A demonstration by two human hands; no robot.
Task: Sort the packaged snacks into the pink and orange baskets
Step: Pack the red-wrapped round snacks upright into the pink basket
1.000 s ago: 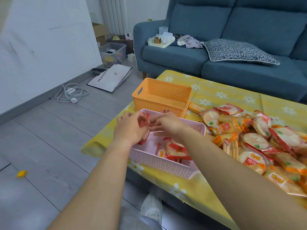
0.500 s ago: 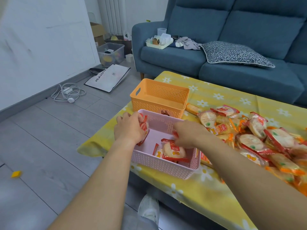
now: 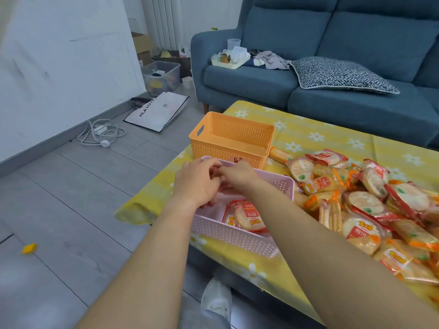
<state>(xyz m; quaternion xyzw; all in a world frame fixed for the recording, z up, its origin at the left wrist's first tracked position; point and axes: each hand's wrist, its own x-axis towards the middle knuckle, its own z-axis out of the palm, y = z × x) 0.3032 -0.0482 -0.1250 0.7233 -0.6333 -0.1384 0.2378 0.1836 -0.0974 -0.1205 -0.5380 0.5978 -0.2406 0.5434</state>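
Note:
The pink basket (image 3: 234, 236) stands at the near left corner of the yellow table, with the orange basket (image 3: 231, 138) just behind it. Red-wrapped rice cracker packs (image 3: 247, 216) lie in the pink basket. My left hand (image 3: 196, 184) holds red snack packets (image 3: 209, 203) over the pink basket's far left end; they are mostly hidden behind the hand. My right hand (image 3: 237, 174) meets it fingertip to fingertip and pinches at the same packets. A heap of packaged snacks (image 3: 370, 205) in red and orange wrappers covers the table to the right.
The table carries a yellow flowered cloth (image 3: 316, 136). A blue sofa (image 3: 332, 74) with a patterned cushion and a tray of clutter stands behind. On the grey floor to the left lie a white cable (image 3: 102, 134), a white bag (image 3: 158, 110) and a clear bin.
My right hand has come back from the right end of the pink basket to join my left hand over the far left end. The left hand has kept its packets.

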